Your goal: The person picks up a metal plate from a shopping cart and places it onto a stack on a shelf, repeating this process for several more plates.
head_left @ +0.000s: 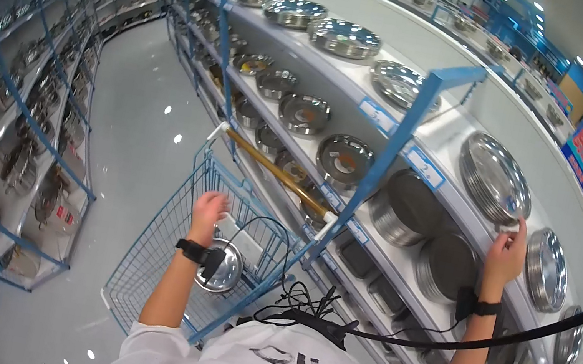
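Observation:
My right hand point(505, 255) reaches to the top shelf, its fingertips at the lower rim of a stack of shiny steel plates point(495, 177); whether they grip the rim is too small to tell. My left hand point(208, 216) hangs over the wire shopping cart point(154, 251), touching nothing, with its fingers somewhat blurred and curled. Inside the cart, below my left wrist, lies a round shiny steel bowl or lid point(222, 267). Another stack of steel plates point(547, 270) stands just right of my right hand.
A blue shelf post point(390, 153) rises between the cart and my right arm. Lower shelves hold dark round pans point(408, 206) and more steelware. The cart's golden handle point(278, 172) lies near the shelf edge. Black cables point(302, 301) hang before my chest. Racks line the left side.

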`<move>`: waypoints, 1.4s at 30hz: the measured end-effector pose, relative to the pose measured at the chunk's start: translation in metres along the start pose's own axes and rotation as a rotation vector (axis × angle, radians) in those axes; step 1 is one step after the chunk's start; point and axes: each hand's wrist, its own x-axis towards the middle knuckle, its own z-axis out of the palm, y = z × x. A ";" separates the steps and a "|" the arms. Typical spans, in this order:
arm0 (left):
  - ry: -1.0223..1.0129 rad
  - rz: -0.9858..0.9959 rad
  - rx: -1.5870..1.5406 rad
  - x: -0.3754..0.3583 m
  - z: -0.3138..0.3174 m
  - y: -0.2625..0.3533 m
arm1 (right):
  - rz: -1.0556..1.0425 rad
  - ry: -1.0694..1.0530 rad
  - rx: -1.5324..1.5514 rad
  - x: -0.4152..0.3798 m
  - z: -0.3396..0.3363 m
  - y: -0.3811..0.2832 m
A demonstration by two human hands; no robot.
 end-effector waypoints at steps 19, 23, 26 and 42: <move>-0.018 -0.493 1.289 0.005 -0.256 -0.388 | -0.050 -0.004 -0.241 0.003 0.010 0.000; 0.006 -0.581 1.262 -0.002 -0.252 -0.415 | -0.168 0.004 -0.386 0.015 0.011 0.049; -0.017 -0.627 1.347 -0.005 -0.234 -0.404 | -0.210 0.009 -0.393 0.027 0.018 0.095; 0.256 -0.896 0.689 -0.001 -0.234 -0.389 | -0.392 0.188 -0.416 0.008 0.022 0.052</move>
